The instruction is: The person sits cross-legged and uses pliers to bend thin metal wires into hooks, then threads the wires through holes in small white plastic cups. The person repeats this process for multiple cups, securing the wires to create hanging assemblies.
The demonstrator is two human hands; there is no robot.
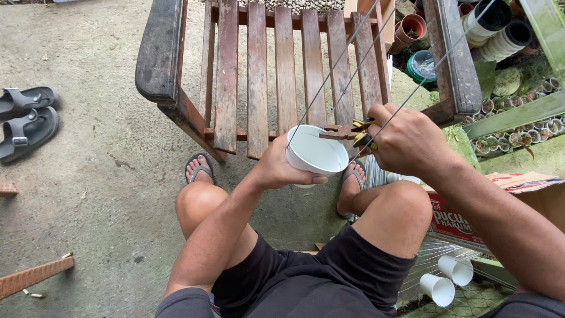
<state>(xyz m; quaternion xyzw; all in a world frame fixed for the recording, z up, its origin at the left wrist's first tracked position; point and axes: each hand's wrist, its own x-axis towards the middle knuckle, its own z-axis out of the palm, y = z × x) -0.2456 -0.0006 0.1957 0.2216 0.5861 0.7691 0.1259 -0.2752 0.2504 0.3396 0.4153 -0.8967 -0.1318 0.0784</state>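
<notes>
White cup [316, 154] gripped in left hand [276, 168]; right hand [406, 141] squeezing yellow-handled pliers [359, 132] at its rim, above wooden chair [285, 65].

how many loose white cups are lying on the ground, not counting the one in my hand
2: one white cup and a second white cup lie side by side at lower right beside the cardboard box. More may be hidden.

The floor [106, 176] is grey, rough concrete with small cracks. A worn wooden chair [276, 70] with brown slats stands on it in soft daylight. Two dark sandals [26, 118] lie at the left. At the right are stacked plant pots [494, 26], a cardboard box [465, 221], and two white cups [447, 280] on their sides.
</notes>
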